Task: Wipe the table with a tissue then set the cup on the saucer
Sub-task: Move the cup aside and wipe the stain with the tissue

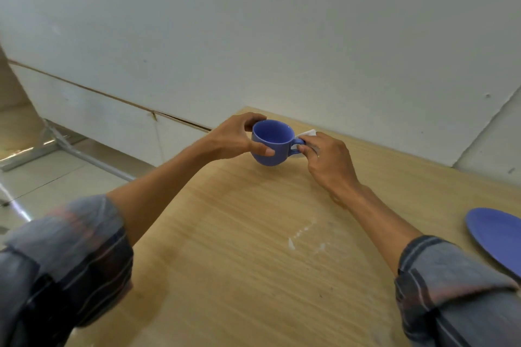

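Cup held over the far part of the table, saucer waiting at the near right.

We see the blue cup (272,141) upright and apparently just clear of the wooden table (239,248); whether its base touches the wood we cannot tell. Our left hand (239,139) grasps its body, thumb on the near wall and fingers around the far side, while our right hand (328,159) pinches the handle and also clutches a white tissue (308,133), which shows just behind the knuckles. The blue saucer (496,236) lies well apart, at the right edge of view. Pale smears (303,234) remain on the wood between cup and saucer, so we judge the wiping unfinished. To proceed well, we would keep the cup level and lift it clear in the left hand alone, freeing the right to wipe.
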`<state>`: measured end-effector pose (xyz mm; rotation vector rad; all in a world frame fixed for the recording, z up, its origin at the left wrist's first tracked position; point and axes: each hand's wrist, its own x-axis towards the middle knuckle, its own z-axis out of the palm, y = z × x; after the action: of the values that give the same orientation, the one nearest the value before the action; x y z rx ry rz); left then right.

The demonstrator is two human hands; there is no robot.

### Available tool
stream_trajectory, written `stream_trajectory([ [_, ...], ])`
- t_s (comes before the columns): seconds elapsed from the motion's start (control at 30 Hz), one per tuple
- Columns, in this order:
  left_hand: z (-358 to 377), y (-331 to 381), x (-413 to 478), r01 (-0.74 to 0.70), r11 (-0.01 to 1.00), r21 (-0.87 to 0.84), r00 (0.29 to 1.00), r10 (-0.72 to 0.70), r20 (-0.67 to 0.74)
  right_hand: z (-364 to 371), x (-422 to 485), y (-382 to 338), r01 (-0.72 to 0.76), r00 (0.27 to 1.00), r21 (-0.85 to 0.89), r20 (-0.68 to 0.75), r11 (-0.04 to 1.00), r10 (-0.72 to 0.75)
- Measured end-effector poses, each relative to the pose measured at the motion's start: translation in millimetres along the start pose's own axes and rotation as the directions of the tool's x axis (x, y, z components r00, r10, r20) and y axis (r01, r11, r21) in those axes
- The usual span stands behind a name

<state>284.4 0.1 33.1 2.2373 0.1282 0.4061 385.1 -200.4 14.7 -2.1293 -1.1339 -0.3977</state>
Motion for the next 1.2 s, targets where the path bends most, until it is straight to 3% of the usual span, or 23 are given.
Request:
stream_trajectory([
  [0.57,-19.5,-43.5,9.0,0.120,0.992,0.034,0.987,-0.123,0.101,27.5,7.5,-10.9,-0.026,0.995,-0.025,0.092,0.999,0.028],
  [0.73,-27.6,-27.3,11.2,0.168,0.983,0.075,0.968,-0.179,0.174,3.3,5.1,-7.5,-0.205,0.977,0.111,-0.039,0.972,0.210],
  [0.83,-26.2,-2.7,11.0,0.085,0.992,0.097,0.992,-0.093,0.081,-22.0,3.3,-5.9,-0.286,0.942,0.241,-0.108,0.927,0.319],
  [0.97,-4.0,41.1,2.5,-0.166,0.968,0.190,0.975,0.190,-0.119,-57.0,-2.9,-4.2,-0.394,0.878,0.457,-0.068,0.797,0.473],
  [1.1,31.0,86.7,-7.2,-0.402,0.846,0.349,0.898,0.440,-0.032,-84.8,-15.9,-7.2,-0.435,0.843,0.664,0.062,0.609,0.535],
  [1.2,51.9,107.4,-9.8,-0.475,0.768,0.430,0.854,0.520,0.015,-101.3,-25.5,-7.0,-0.440,0.842,0.695,0.099,0.569,0.530],
])
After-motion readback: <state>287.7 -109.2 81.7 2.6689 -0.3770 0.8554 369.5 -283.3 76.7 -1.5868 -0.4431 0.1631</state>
